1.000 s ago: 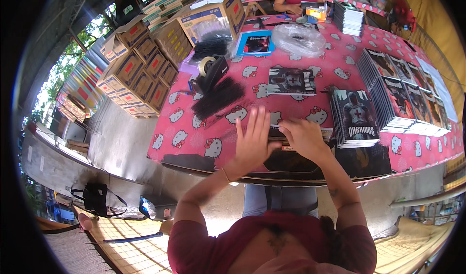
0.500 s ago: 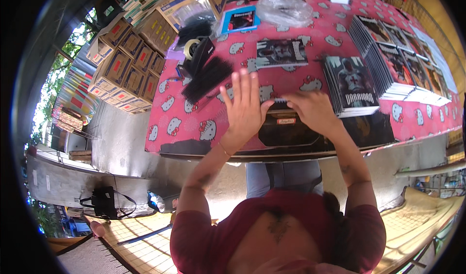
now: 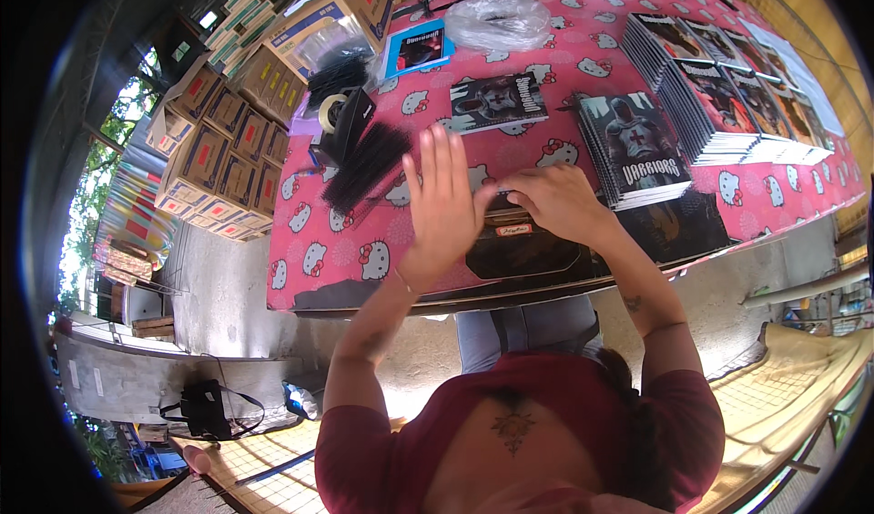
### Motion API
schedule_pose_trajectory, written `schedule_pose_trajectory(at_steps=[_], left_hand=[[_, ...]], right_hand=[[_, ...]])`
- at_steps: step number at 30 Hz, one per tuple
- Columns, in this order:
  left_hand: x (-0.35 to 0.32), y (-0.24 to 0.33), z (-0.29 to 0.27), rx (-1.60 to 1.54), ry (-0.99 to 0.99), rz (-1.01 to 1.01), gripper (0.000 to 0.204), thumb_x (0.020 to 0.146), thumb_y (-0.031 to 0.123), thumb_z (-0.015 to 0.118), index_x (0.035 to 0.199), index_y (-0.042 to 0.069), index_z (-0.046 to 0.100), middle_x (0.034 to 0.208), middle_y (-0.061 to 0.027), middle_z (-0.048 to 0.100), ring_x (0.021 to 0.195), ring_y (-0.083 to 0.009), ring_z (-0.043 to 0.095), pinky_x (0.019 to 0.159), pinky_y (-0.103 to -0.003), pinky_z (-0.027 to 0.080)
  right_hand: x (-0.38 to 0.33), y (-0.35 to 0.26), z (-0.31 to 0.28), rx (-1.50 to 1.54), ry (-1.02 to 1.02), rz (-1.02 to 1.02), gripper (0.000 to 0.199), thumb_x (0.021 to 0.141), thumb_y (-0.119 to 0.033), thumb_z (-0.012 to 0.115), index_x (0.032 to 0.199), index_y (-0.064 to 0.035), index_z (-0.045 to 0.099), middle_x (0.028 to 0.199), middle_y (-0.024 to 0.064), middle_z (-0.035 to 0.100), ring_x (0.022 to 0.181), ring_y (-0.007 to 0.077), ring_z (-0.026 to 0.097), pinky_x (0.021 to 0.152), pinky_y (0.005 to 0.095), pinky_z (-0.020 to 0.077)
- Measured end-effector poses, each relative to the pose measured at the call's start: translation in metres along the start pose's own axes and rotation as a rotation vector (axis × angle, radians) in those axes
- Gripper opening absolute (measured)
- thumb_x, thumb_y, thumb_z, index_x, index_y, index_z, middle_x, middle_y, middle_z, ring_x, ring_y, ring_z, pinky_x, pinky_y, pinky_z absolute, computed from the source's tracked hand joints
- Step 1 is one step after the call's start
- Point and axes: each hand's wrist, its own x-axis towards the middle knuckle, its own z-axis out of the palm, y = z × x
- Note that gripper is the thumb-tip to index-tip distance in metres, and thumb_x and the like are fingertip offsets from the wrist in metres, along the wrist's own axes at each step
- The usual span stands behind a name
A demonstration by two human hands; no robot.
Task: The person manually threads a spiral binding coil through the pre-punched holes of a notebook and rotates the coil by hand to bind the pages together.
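My left hand (image 3: pixel 443 206) is held flat over the near part of the table, fingers stretched out and side by side, thumb toward the right. Beside it, my right hand (image 3: pixel 563 203) is bent with its thumb and fingertips drawn together at a small dark edge; what they grip is mostly hidden. Both hands are at the far side of a black flat case or board (image 3: pixel 526 252) with a small label. Just beyond them lies a spiral notebook (image 3: pixel 496 102) with a dark figure on its cover. A stack of similar notebooks (image 3: pixel 635 141) stands right of my right hand.
Left of my hands lie black binding coils (image 3: pixel 369 163) and a black tape dispenser (image 3: pixel 350 130). Bigger notebook stacks (image 3: pixel 728 91) fill the right. A clear plastic bag (image 3: pixel 499 22) and a blue-edged booklet (image 3: pixel 419 48) lie farther back. Cardboard boxes (image 3: pixel 214 145) are piled at left.
The view has shifted, so the table and its things sit farther left in the picture. Both hands keep nearly the same pose: the left flat, the right bent at the same spot.
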Motion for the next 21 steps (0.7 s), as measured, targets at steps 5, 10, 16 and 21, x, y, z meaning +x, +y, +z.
schedule_pose_trajectory(at_steps=[5,10,16,21], left_hand=[[-0.05,0.041,0.006,-0.256,0.015,0.229,0.077,0.097,0.043,0.056,0.15,-0.009,0.036,0.159,-0.0297,0.032,0.151,-0.0435,0.027,0.119,-0.063,0.019],[-0.009,0.024,0.013,0.026,-0.016,0.111,0.084,0.096,0.048,0.059,0.153,-0.007,0.033,0.158,-0.0319,0.032,0.15,-0.0468,0.027,0.118,-0.064,0.018],[0.004,0.011,-0.009,-0.35,-0.243,0.146,0.057,0.099,0.04,0.06,0.14,0.001,0.051,0.15,-0.0247,0.044,0.142,-0.0394,0.041,0.117,-0.062,0.023],[0.006,0.024,-0.006,-0.104,0.074,0.152,0.061,0.091,0.043,0.069,0.134,0.002,0.055,0.145,-0.0243,0.047,0.139,-0.0414,0.044,0.116,-0.066,0.021]], right_hand=[[-0.011,0.002,-0.006,0.001,0.001,0.1,0.032,0.091,-0.021,0.068,0.123,-0.0171,0.063,0.083,0.0121,0.072,0.075,0.0359,0.069,0.072,0.0467,0.0526],[-0.027,-0.007,-0.019,-0.033,0.104,0.055,0.063,0.084,-0.017,0.077,0.141,-0.0157,0.052,0.115,0.0172,0.068,0.102,0.0358,0.067,0.085,0.0478,0.0524],[-0.065,0.04,0.019,1.095,0.247,0.248,0.047,0.09,-0.003,0.076,0.134,-0.0032,0.06,0.12,0.0057,0.069,0.105,0.0062,0.063,0.087,0.0266,0.0514],[-0.062,0.036,0.043,0.997,0.378,0.328,0.021,0.089,-0.006,0.078,0.108,0.0001,0.072,0.087,0.0009,0.073,0.079,0.0043,0.062,0.071,0.0241,0.0522]])
